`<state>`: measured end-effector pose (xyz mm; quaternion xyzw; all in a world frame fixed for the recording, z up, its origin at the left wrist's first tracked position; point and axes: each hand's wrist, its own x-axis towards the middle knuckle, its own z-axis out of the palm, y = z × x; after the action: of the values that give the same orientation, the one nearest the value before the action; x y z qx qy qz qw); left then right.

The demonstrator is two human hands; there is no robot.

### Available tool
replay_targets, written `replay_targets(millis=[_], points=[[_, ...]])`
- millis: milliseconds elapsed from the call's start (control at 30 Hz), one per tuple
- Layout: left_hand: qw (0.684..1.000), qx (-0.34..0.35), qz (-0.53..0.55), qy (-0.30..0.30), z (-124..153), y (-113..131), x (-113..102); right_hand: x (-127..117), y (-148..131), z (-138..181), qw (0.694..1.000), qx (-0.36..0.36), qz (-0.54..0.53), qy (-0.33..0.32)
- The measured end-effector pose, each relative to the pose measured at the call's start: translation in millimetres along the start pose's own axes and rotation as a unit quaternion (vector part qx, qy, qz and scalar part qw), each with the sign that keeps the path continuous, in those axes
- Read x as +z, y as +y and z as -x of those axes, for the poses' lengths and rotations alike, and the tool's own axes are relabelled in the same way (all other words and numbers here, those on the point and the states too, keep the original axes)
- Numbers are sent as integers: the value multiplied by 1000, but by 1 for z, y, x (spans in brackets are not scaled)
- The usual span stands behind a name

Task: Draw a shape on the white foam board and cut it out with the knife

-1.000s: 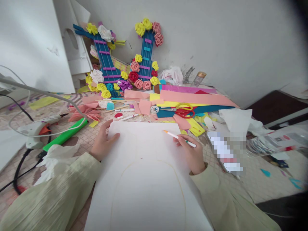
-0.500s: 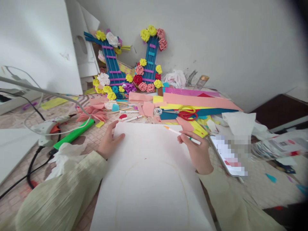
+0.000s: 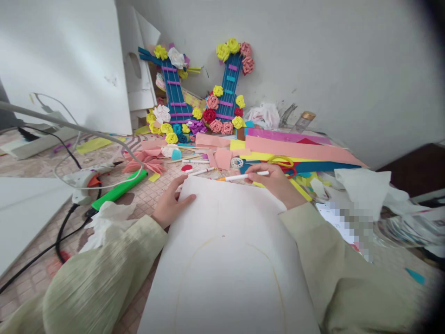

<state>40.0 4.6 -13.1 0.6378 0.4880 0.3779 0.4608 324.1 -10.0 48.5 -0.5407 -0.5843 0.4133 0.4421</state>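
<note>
A large white sheet slopes up in front of me, with a faint yellowish curved outline on its lower half. At its upper left corner my left hand grips the edge, thumb on the front face and fingers partly hidden along the side. My right hand pinches a white marker with an orange tip. The marker lies nearly level just above the sheet's top edge, tip pointing left. Whether it touches anything there I cannot tell.
Two blue paper guitars with paper roses lean at the back. Coloured paper strips and scissors lie beyond the sheet. On the left are a glue gun with cables and a green bar. A phone lies right.
My right hand has moved inward and up, bringing the marker from over the sheet's right part to its top edge. The left hand keeps its grip. The view has shifted slightly left.
</note>
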Motion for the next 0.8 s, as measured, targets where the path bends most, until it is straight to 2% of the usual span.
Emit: replay_targets(millis=[133,400,800], points=[[1000,15,-22,13,1,1,1,-4,5,-15,1000,-2,8,-25],[1000,7,-26,1,1,0,1,11,17,-19,992,62,54,-92],[999,0,-48,1,2,1,0,19,18,-22,990,60,72,-101]])
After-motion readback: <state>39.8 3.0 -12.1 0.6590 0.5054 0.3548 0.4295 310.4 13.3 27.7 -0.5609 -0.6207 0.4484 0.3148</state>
